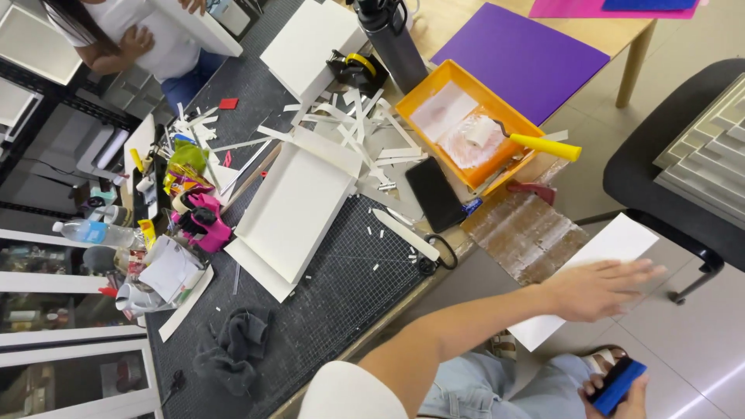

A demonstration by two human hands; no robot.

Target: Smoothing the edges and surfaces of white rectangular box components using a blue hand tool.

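Observation:
My left hand (pixel 601 289) reaches out to the right, fingers spread flat on a white sheet (pixel 613 244) that lies over the floor past the table edge. The hand is slightly blurred. My right hand (pixel 621 392) sits low at the bottom right, near my knee, closed around a small blue block-shaped tool with a dark edge (pixel 617 382). My jeans-covered legs (pixel 481 388) show below the arm.
A dark cutting mat (pixel 341 287) covers the table, with white foam-board trays (pixel 291 206), white strips, a black phone (pixel 434 194), and a grey cloth (pixel 233 349). An orange tray (pixel 419 89) holds a paint roller. A purple sheet (pixel 520 54) lies behind it. Another person (pixel 147 39) holds a white board.

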